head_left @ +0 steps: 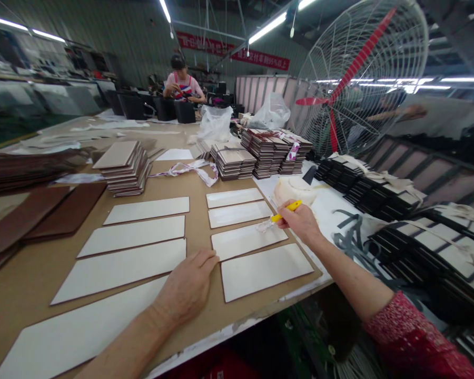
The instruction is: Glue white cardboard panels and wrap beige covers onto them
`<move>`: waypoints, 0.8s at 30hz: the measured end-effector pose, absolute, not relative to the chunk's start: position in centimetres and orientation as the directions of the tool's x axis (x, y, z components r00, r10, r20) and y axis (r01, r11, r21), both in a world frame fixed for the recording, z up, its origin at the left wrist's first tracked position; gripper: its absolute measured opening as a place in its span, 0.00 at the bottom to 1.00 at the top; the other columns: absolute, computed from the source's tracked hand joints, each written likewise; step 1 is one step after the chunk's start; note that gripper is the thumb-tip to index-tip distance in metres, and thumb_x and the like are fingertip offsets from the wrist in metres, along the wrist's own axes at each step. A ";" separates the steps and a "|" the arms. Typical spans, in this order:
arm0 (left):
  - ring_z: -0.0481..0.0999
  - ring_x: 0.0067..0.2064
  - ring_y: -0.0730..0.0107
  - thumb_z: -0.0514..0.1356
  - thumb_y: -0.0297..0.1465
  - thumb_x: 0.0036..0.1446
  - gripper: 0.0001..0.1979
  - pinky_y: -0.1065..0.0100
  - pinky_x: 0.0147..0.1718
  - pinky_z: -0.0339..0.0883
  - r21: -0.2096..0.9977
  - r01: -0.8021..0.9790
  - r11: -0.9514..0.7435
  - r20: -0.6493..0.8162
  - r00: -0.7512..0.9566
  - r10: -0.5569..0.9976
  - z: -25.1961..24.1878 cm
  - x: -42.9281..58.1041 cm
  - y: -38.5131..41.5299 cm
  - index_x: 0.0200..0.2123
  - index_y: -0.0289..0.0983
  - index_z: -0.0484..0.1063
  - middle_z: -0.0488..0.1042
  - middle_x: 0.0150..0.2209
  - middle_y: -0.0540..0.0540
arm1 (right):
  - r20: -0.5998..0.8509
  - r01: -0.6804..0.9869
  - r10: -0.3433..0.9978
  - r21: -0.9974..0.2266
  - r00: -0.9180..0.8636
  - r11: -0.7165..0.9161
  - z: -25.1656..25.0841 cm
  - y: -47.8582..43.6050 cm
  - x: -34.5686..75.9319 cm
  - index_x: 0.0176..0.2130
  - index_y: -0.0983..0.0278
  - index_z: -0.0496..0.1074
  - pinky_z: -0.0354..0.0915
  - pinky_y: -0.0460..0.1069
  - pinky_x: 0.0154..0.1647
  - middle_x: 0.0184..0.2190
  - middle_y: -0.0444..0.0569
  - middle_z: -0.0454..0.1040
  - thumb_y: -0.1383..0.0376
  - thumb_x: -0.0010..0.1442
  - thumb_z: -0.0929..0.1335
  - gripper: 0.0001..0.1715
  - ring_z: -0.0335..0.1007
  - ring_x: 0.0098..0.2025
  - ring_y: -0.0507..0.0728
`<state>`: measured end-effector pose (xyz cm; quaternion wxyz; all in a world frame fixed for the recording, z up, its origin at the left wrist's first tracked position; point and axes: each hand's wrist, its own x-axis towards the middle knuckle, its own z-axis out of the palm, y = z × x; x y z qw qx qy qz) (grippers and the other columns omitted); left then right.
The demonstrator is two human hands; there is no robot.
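My right hand (302, 223) is closed around the yellow handle of a brush (275, 217). Its whitish bristles touch the right part of a pale, dark-edged rectangular panel (240, 241). My left hand (193, 281) lies palm down, fingers extended, the fingertips at that panel's left edge. Nearer to me in the same column lies another panel (266, 271); two more sit farther back, one with a wet-looking shine (239, 214). Left of my left hand is a second column of longer pale panels (130, 266). Behind my right hand stands a whitish tub (294, 192).
Stacks of panels (124, 166) and tied bundles (270, 152) stand farther back on the brown tabletop (161, 184). Brown sheets (63, 210) lie left. Black-edged bundles (426, 247) and a large caged fan (359, 73) are at right. A co-worker (184, 87) sits across the table.
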<state>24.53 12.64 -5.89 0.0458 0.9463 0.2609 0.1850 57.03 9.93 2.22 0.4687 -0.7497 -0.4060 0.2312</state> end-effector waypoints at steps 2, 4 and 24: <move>0.70 0.55 0.57 0.50 0.16 0.54 0.25 0.54 0.59 0.66 0.182 0.473 -0.862 0.326 0.798 0.507 -6.1 24.5 12.7 0.54 0.30 0.71 0.71 0.54 0.37 | 0.051 0.421 0.808 -0.872 0.586 -0.251 2.4 9.6 57.9 0.31 0.63 0.72 0.72 0.45 0.23 0.20 0.45 0.77 0.63 0.55 0.68 0.05 0.77 0.23 0.56; 0.69 0.55 0.56 0.49 0.16 0.55 0.25 0.54 0.59 0.66 0.184 0.477 -0.859 0.322 0.797 0.511 -6.3 24.5 12.8 0.54 0.30 0.71 0.71 0.54 0.37 | 0.066 0.441 0.792 -0.857 0.606 -0.266 2.5 9.3 58.7 0.32 0.63 0.72 0.72 0.45 0.23 0.19 0.45 0.77 0.63 0.55 0.69 0.05 0.77 0.23 0.56; 0.70 0.50 0.57 0.50 0.16 0.54 0.23 0.55 0.55 0.69 0.175 0.439 -0.881 0.356 0.807 0.472 -4.6 24.4 12.3 0.51 0.29 0.73 0.74 0.49 0.37 | -0.080 -0.051 0.870 -0.997 0.486 -0.063 2.3 8.0 50.8 0.33 0.63 0.67 0.77 0.48 0.27 0.20 0.42 0.74 0.58 0.50 0.73 0.15 0.74 0.21 0.53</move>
